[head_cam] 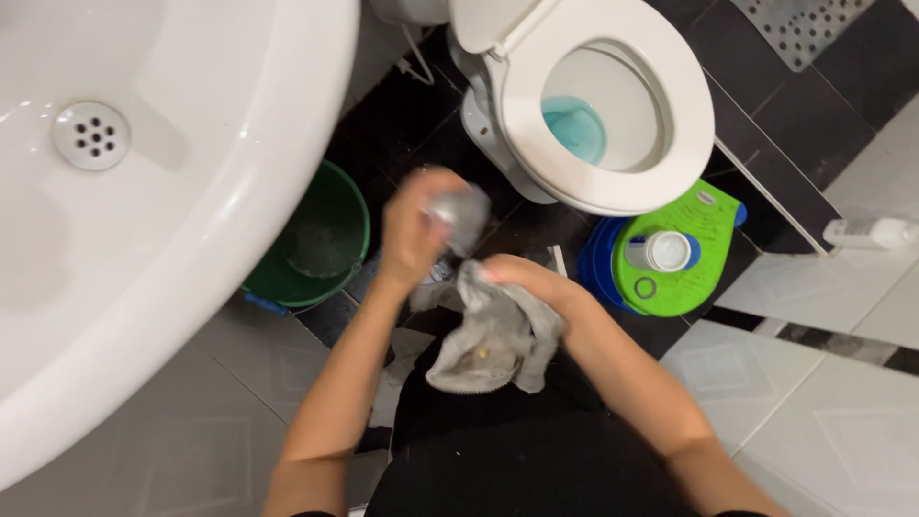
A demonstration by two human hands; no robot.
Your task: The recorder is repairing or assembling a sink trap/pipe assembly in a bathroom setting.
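My left hand (pixel 414 230) is closed around a small clear bottle (pixel 459 215), blurred and tilted over the cloth. My right hand (pixel 534 282) grips a crumpled grey cloth (pixel 493 340) that hangs over my dark lap. Both hands sit close together in the middle of the view, above the dark floor tiles in front of the toilet (pixel 613 105). The toilet seat is down on the bowl, the lid is up, and blue water shows inside.
A large white washbasin (pixel 144 191) with a round drain fills the left side. A green bucket (pixel 321 239) stands under it. A blue bucket with a green lid (pixel 670 254) carries a white bottle. Another white bottle (pixel 871 233) lies at the right on the tiles.
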